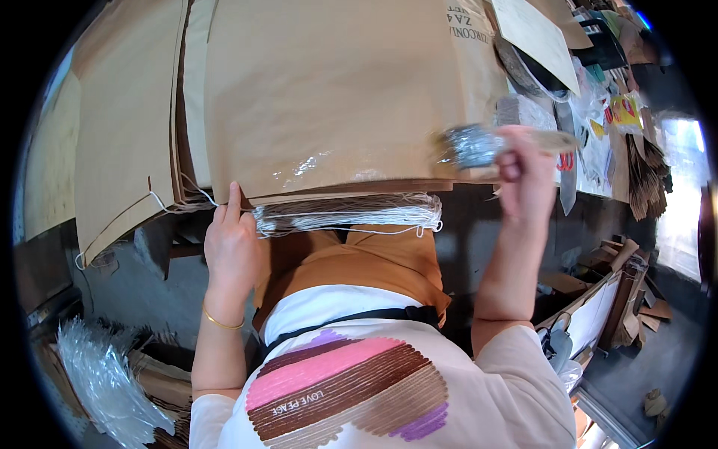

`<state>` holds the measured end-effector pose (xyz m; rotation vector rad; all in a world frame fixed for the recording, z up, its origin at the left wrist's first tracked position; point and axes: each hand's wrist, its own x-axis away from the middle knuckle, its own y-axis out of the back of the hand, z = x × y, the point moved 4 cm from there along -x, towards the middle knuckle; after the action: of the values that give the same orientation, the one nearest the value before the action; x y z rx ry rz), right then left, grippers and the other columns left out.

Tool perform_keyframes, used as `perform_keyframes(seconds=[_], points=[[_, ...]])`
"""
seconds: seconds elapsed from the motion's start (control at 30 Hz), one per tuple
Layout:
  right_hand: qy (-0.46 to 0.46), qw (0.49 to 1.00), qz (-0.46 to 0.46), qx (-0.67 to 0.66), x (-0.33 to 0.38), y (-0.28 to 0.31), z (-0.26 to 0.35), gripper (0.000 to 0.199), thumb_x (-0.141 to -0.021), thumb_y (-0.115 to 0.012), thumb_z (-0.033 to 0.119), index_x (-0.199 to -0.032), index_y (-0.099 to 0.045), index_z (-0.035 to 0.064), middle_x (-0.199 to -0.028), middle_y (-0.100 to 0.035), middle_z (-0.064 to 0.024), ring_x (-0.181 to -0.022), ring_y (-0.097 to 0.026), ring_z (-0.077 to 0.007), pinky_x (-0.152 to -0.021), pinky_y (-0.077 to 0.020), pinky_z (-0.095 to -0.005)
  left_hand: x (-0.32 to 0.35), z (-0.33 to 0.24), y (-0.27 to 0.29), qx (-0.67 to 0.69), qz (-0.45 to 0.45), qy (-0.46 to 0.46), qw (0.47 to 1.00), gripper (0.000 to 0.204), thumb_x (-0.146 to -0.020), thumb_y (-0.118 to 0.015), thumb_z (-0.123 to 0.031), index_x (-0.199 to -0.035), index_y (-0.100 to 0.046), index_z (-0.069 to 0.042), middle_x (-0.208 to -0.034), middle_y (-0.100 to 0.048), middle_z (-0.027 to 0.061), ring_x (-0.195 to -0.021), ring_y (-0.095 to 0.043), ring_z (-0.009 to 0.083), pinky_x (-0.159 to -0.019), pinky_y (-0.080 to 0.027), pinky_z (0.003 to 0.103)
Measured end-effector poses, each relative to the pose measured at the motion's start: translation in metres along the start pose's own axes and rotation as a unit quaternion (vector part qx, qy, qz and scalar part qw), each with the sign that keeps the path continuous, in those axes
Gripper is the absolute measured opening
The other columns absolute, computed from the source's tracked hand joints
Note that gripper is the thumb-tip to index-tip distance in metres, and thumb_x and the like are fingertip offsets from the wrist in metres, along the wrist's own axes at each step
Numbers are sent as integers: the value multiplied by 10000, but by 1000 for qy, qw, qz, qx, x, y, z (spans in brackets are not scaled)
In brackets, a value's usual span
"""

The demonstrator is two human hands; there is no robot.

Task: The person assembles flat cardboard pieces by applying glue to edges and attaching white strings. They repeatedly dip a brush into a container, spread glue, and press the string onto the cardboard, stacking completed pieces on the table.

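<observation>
Nearest the body, a bundle of white string (pixel 348 217) hangs just below the front edge of the brown paper (pixel 329 97), close to the shirt and trousers; glue or some other wet coating running over that edge could stick the strands together, and a loose loop could snag on clothing. The left hand (pixel 233 243) has its forefinger stretched out on the paper's near left corner, the other fingers partly curled; whether they pinch anything underneath cannot be told. If that light hold slips, a sideways drag from the brush could skew the top layer or lift its corner. The right hand (pixel 520 168) is closed around the handle of a wide brush (pixel 475 146), whose blurred bristles are at the right part of the paper, near its front edge. Shiny wet patches (pixel 299 168) show along the front strip; too loaded a brush could leave pools there, wrinkling the paper or bonding layers that should stay apart, while thin cover could leave dry gaps. To the left, another stack of brown paper (pixel 127 112) sits near enough to catch splashes. Beyond the right hand, clear plastic bags (pixel 591 97) crowd that side, and an elbow or wrist swinging wide could knock them or smear them.
</observation>
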<state>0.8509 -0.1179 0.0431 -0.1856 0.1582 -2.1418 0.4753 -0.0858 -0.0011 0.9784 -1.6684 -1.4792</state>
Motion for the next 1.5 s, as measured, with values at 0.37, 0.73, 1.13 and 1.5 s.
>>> perform_keyframes(seconds=[0.37, 0.73, 1.13, 1.5], points=[[343, 636, -17, 691, -13, 106, 15, 364, -755, -599, -68, -1090, -661, 60, -924, -637, -125, -865, -618, -310, -787, -495, -380, 15, -6, 32, 363, -12, 66, 929, 81, -770, -650, -2, -732, -600, 49, -950, -641, 147, -618, -530, 172, -526, -416, 275], [100, 895, 377, 218, 98, -28, -42, 103, -821, -641, 13, -904, -702, 6, -745, -617, -95, -690, -580, -206, -608, -463, -293, 18, -7, 109, 337, -55, -35, 939, 44, -774, -630, 69, -808, -640, 43, -645, -536, 67, -546, -460, 136, -487, -316, 248], [42, 905, 155, 394, -1, 8, -84, 78, -761, -670, 30, -814, -632, -12, -709, -573, -38, -670, -551, -115, -646, -471, -260, -42, 48, -7, 289, -113, 31, 950, 61, -778, -667, -7, -828, -660, 26, -691, -579, 101, -611, -554, 211, -592, -444, 293], [-110, 947, 212, 214, -3, 12, -80, 241, -687, -693, -32, -703, -480, 80, -689, -415, 59, -641, -392, -32, -545, -283, -181, -33, 12, 22, -59, -280, -24, 958, 174, -733, -658, 12, -889, -626, -57, -872, -581, 104, -817, -585, 266, -659, -478, 358]])
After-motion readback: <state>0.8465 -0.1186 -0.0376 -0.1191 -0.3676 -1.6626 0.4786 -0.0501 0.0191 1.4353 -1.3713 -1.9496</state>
